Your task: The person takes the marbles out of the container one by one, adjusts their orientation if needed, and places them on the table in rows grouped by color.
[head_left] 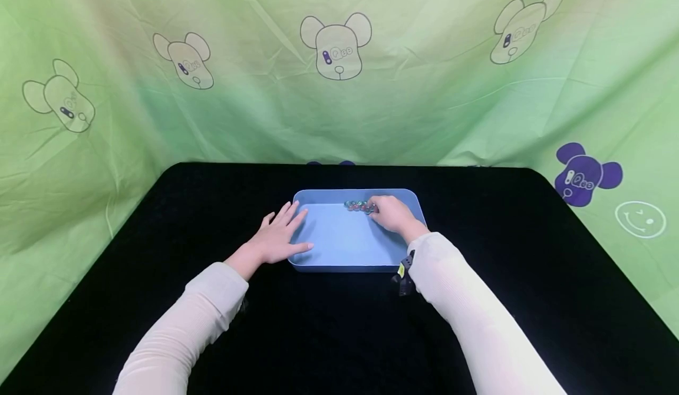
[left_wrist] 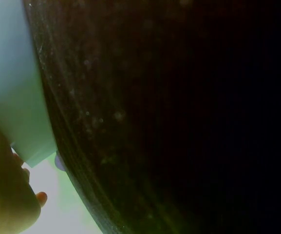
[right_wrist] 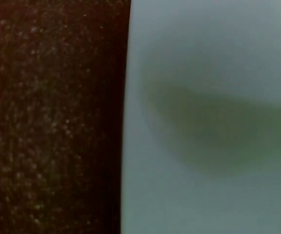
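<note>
A shallow light-blue tray (head_left: 339, 244) lies on the black-covered table. Inside it, along the back wall, several clear greenish glass marbles (head_left: 354, 206) sit close together in a short double line. My right hand (head_left: 392, 213) reaches over the tray's right side, its fingers curled down and pinching at the marbles on the right end; its fingertips are partly hidden. Spread fingers of my left hand (head_left: 273, 242) rest over the tray's left rim, thumb pointing inward. In the left wrist view, part of the left hand (left_wrist: 9, 190) shows beside the tray wall (left_wrist: 18, 87).
Black cloth (head_left: 239, 348) covers the table around the tray. A green curtain (head_left: 254, 118) with printed bear heads hangs behind and at both sides. The right wrist view shows the tray's plain blue wall (right_wrist: 203, 204) with a blurred shadow.
</note>
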{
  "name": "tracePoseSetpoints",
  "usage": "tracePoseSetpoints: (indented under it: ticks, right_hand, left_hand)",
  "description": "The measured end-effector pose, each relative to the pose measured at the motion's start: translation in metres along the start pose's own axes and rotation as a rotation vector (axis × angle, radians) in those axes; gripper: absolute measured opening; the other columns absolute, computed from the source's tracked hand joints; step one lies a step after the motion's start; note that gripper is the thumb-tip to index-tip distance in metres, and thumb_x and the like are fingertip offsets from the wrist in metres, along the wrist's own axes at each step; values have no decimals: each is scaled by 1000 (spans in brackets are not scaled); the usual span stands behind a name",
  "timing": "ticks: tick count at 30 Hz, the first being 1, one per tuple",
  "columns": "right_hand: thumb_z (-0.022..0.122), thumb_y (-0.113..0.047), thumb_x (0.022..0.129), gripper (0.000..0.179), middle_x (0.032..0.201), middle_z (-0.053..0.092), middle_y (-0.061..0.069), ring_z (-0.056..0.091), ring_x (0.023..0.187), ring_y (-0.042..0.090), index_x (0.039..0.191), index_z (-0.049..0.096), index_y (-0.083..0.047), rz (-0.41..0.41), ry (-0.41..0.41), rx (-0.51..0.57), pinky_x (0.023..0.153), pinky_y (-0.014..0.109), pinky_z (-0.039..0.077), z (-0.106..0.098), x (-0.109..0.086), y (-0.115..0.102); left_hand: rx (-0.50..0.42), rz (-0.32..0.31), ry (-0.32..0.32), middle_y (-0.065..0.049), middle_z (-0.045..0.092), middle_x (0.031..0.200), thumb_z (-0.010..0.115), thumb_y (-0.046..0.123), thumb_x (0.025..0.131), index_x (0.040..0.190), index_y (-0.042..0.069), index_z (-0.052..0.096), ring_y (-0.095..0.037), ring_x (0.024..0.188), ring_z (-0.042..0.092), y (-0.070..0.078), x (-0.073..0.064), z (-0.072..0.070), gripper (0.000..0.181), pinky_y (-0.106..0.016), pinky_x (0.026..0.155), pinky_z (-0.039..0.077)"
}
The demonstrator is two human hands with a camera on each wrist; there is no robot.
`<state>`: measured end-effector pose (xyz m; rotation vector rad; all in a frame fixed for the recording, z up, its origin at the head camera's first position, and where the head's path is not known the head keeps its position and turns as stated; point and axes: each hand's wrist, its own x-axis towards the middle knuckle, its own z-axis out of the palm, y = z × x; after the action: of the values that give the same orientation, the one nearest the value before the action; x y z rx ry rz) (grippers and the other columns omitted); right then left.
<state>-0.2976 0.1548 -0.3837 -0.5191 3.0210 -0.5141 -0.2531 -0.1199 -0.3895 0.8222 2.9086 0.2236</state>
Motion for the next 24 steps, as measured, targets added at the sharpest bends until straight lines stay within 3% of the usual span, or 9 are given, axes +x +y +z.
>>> tracePoseSetpoints:
  ticks: [11,24]
  right_hand:
    - [57,-11,81,21,85,60,6,54,76,19,101,61,-6,38,-6,-21,67,36,42,1,2,-1]
    - [56,-11,81,17,88,60,7,54,79,20,96,63,-7,8,22,-82,70,37,43,4,4,-2]
  left_hand:
    - [5,-1,1,-10,2,144,36,63,80,140,14,13,-25,129,-1,0,1,0,81,-52,96,10]
    - [-5,-2,6,-10,2,144,37,62,80,140,14,13,-25,129,-1,-2,2,1,81,-52,96,10]
